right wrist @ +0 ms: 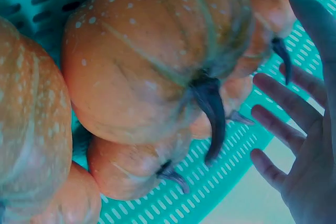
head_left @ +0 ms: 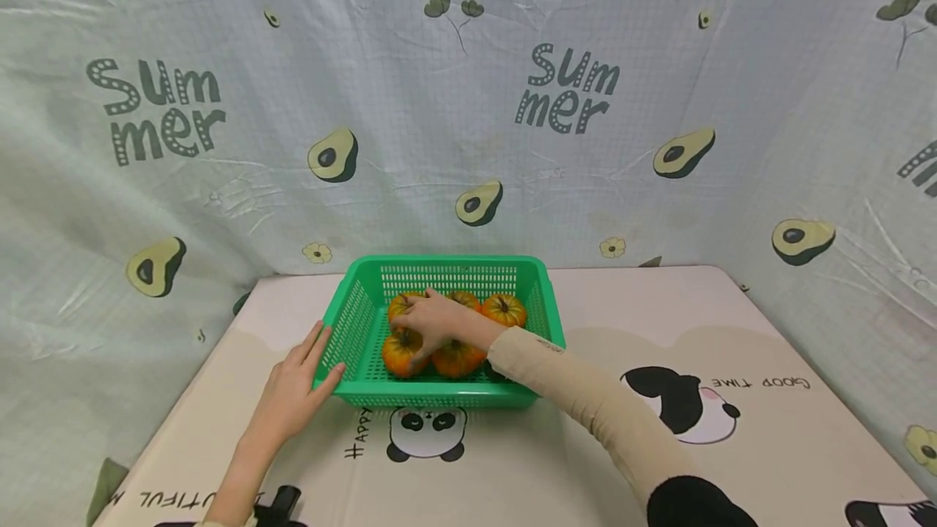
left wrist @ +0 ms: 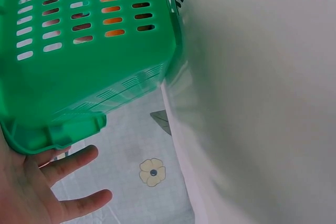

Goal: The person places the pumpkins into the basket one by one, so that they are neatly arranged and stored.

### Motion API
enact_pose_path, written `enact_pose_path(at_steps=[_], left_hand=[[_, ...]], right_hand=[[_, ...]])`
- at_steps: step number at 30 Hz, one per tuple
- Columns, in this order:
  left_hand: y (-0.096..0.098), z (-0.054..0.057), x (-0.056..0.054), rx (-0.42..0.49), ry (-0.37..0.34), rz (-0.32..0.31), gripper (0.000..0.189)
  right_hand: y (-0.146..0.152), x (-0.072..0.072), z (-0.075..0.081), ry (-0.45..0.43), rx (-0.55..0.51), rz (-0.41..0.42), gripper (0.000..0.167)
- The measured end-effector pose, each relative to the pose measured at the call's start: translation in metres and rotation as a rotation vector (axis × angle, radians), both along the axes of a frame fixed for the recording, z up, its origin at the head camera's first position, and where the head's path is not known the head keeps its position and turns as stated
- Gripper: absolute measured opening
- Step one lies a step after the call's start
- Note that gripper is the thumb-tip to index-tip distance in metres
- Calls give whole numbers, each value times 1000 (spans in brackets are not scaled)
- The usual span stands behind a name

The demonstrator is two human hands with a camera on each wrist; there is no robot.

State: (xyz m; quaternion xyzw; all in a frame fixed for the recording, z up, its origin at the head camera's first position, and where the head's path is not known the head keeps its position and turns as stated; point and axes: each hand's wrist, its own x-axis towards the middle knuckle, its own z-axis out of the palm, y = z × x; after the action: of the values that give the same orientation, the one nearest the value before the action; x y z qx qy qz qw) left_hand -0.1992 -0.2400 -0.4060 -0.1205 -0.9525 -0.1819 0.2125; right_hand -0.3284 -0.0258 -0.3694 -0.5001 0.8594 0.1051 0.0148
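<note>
A green plastic basket (head_left: 439, 391) with slotted walls holds several small orange pumpkins (head_left: 457, 359) with dark stems. My left hand (head_left: 289, 393) rests at the basket's left rim, fingers extended; the left wrist view shows the hand (left wrist: 31, 195) under the rim's outer lip with fingers spread. Over the pumpkins inside the basket reaches my right hand (head_left: 437, 320), its thumb spread from the fingers. In the right wrist view the right hand (right wrist: 310, 145) looks spread beside a large-looking pumpkin (right wrist: 152, 51), gripping none. My right hand partly hides the pumpkins beneath it.
The basket stands on a table with a pale cloth (head_left: 644, 307) printed with pandas and words. Behind and at the sides hangs a light curtain (head_left: 410, 104) with avocado prints. A black strap or mount (head_left: 281, 503) sits at my left wrist.
</note>
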Motion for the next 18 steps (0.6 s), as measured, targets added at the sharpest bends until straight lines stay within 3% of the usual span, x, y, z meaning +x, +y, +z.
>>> enact_pose_path(at_steps=[11,18], left_hand=[[2,0,1,12,-1,-1,59],[1,-1,1,20,-11,-8,60]], right_hand=[[38,23,48,26,-92,-11,54],[79,29,61,55,-197,6,45]])
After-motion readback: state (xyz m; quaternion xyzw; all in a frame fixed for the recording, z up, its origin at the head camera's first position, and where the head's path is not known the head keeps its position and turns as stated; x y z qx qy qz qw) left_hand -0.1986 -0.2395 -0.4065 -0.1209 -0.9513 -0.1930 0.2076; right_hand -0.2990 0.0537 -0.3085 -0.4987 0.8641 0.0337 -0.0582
